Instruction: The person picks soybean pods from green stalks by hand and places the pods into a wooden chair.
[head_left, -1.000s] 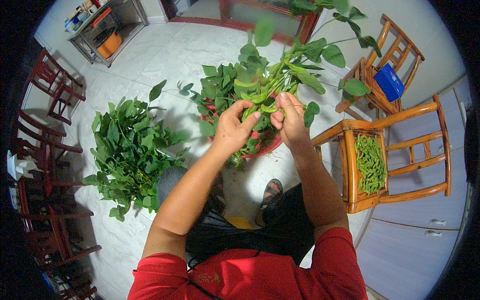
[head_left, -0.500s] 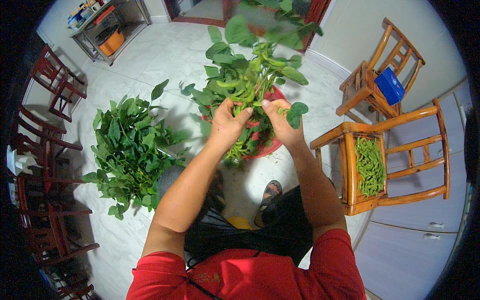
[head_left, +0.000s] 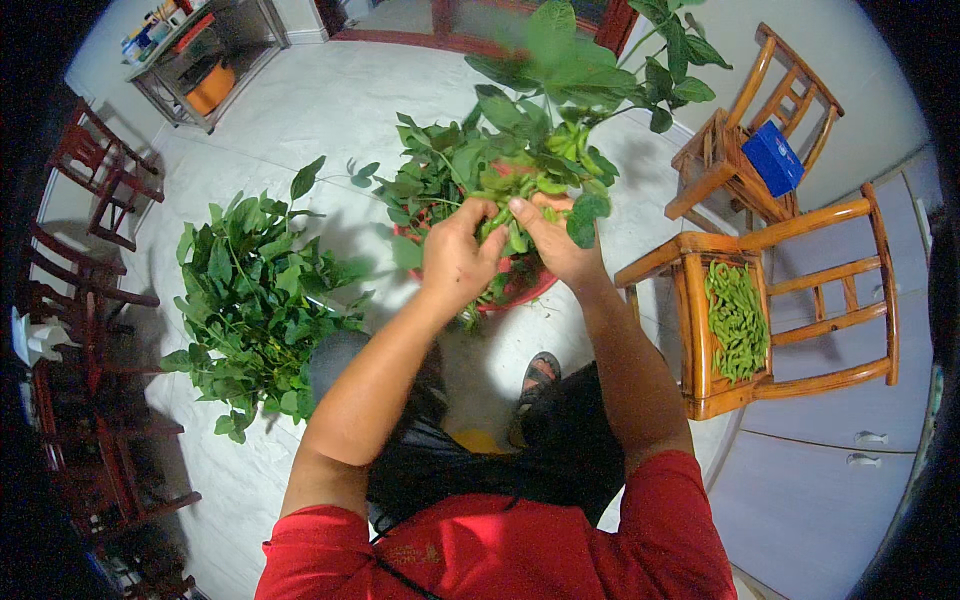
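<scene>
A leafy soybean plant (head_left: 545, 115) with clusters of green pods is held up in front of me, its leaves spreading away to the far right. My right hand (head_left: 565, 240) closes round its stem, thumb pressed on top among the pods. Close beside it, my left hand (head_left: 460, 255) pinches at the green pods (head_left: 510, 205); its fingertips are partly hidden. Under both hands stands a red basket (head_left: 535, 290), mostly covered by leaves and more stalks. To the left, a large heap of soybean plants (head_left: 250, 300) lies on the floor.
On the right, a wooden chair (head_left: 700, 395) bears a pile of picked pods (head_left: 737, 322). Behind it another chair (head_left: 705, 185) holds a blue box (head_left: 773, 160). Dark red chairs (head_left: 105, 170) line the left. A metal table (head_left: 255, 60) stands far left, an orange container (head_left: 210, 88) beneath.
The held plant has swung to the right and its leafy end reaches farther out. My left hand has turned slightly, staying close to the right one. The view has shifted slightly.
</scene>
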